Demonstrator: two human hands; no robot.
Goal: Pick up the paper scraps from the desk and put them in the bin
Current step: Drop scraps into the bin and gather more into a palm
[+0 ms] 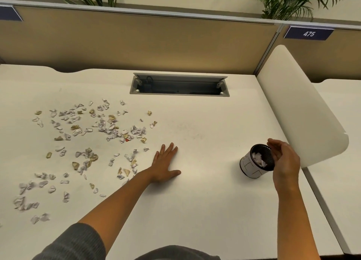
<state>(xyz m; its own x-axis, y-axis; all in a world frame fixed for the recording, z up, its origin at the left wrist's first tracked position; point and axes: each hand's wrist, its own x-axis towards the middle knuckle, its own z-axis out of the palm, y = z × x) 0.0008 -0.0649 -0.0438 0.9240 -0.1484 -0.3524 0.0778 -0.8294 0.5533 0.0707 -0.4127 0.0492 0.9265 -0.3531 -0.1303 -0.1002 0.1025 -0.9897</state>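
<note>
White and tan paper scraps (93, 138) dot the cream desk (195, 211); the bin (252, 166) is white with black mesh inside.

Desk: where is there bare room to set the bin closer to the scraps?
Bare desk lies between the left hand and the bin, and in front of the cable slot. It is crowded left of that hand, where the paper scraps spread toward the desk's left edge.
</note>
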